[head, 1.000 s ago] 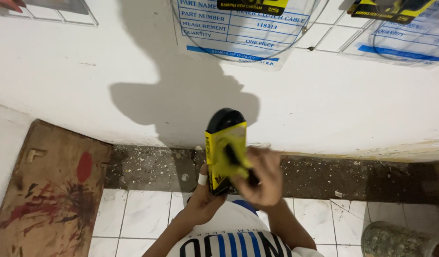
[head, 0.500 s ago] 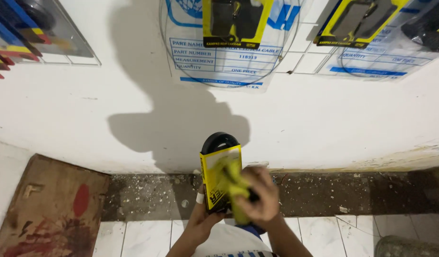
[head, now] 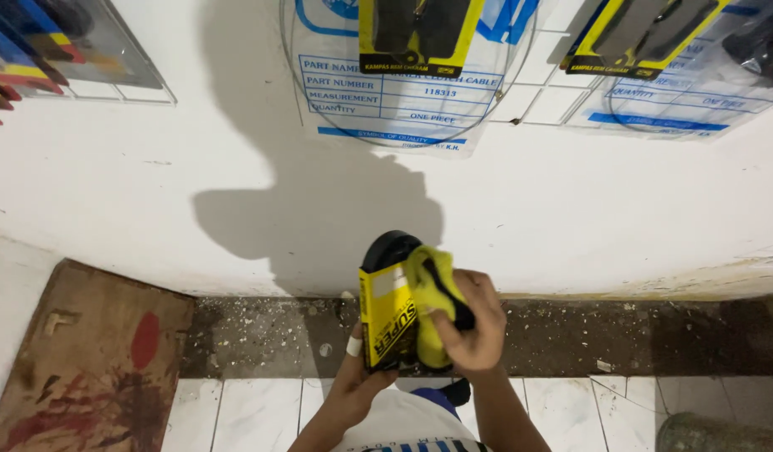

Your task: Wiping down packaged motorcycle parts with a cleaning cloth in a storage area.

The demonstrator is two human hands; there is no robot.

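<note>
Packaged part (head: 388, 322), yellow card with a black rounded piece sticking out the top, sits upright in front of my chest, just off the white wall (head: 571, 226). My left hand (head: 353, 381) is clamped on its lower edge from underneath; one finger has a white bandage. My right hand (head: 479, 326) is clenched on a yellow cloth (head: 428, 289), pressed flat against the right face of the pack.

Read: wiping the pack down. Notes for doing it cleanly:
- Keep the left grip low and firm so the card doesn't fold under cloth pressure.
- Wipe in one direction, top to bottom, and refold the cloth so a clean face meets the plastic.
- Go light over the black piece at the top; I can't tell how it's fixed to the card.
- Rotate the pack with my left, not the cloth, to reach the hidden back face.

Below: white floor tiles (head: 261, 410), then a strip of bare gritty concrete (head: 261, 335) along the wall foot. Dropping the pack there means wiping again. A worn wooden board (head: 85, 360) with red stains lies to the left.

Farther up, on the wall: a clear bag with a coiled cable (head: 403, 92) and blue printed label, more yellow-and-black carded parts (head: 416, 33) over it, similar packs (head: 646, 42) to the right, coloured packs (head: 35, 42) top left.
</note>
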